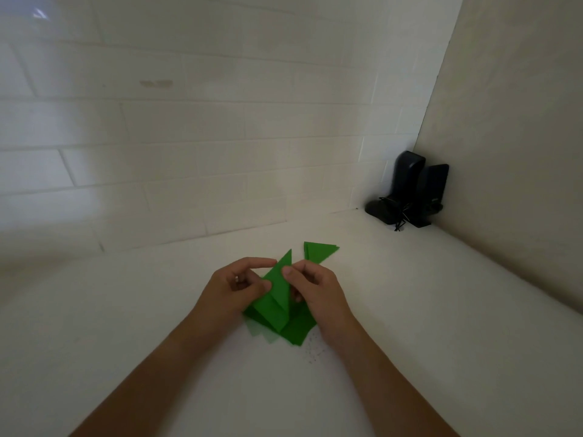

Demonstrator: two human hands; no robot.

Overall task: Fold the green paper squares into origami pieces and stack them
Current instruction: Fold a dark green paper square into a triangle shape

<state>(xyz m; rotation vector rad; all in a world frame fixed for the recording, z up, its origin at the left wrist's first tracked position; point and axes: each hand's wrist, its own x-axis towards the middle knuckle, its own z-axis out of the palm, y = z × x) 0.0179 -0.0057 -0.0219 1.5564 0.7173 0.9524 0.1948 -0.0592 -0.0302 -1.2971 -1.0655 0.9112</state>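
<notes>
Head view shows the work midway. Both hands meet over a green sheet [277, 294] that is partly folded into a long pointed shape, its tip rising between the fingers. The left hand [235, 288] pinches the sheet's left edge, thumb on top and fingers curled beside it; the right hand [310, 287] pinches the right edge, thumb pressed on the paper. The sheet is held just above a small pile of squares [295, 331] lying on the white counter [410, 294], so some squares are not yet folded; how many I cannot tell, since the hands cover much of the pile. Behind the hands, near the wall, lies a folded stack [318, 251] of green triangles, which I take to be the finished pieces. My judgement: a few pieces are done, one is in hand with its folds unfinished, and the pile below is left to fold and stack.
</notes>
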